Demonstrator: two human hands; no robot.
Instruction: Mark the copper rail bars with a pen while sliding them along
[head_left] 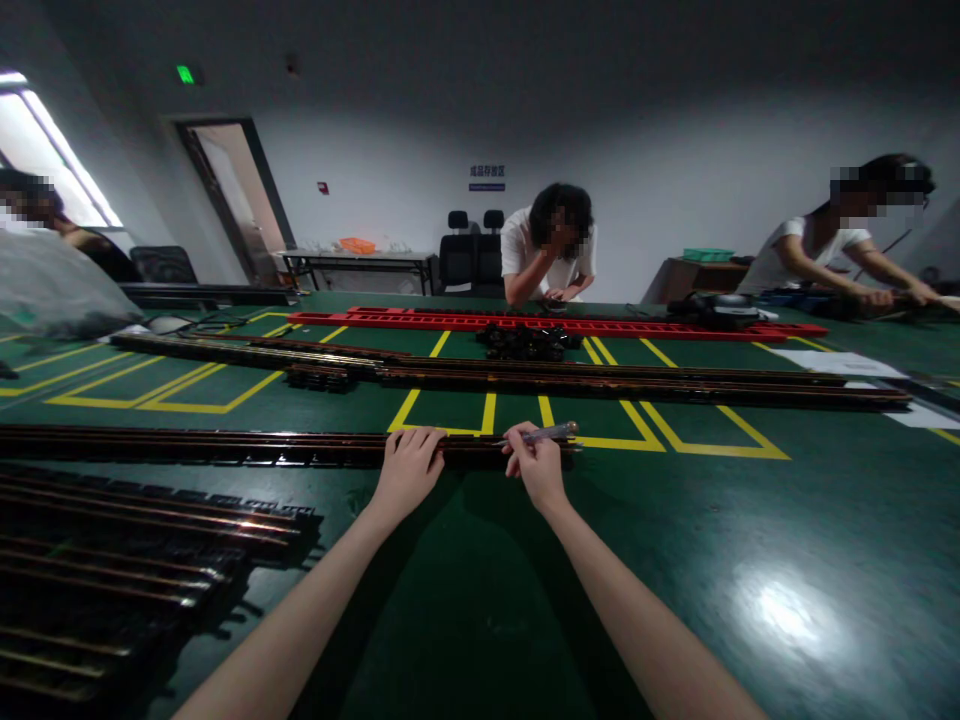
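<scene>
A long black rail [285, 445] with copper-coloured strips lies across the green table in front of me. My left hand [409, 465] grips it near its right end, fingers bent over the top. In my right hand [534, 465] is a screwdriver [553, 433] with a clear handle, held like a pen. Its handle points right, and its thin shaft points left at the rail's upper side. Whether the tip touches the rail I cannot tell.
More black rails [142, 580] are piled at the left front. A row of rails [637, 382] spans the table beyond my hands, with red tracks [450, 320] and dark parts [529, 342] behind. Yellow tape marks the green table [720, 520]. Several people sit around it.
</scene>
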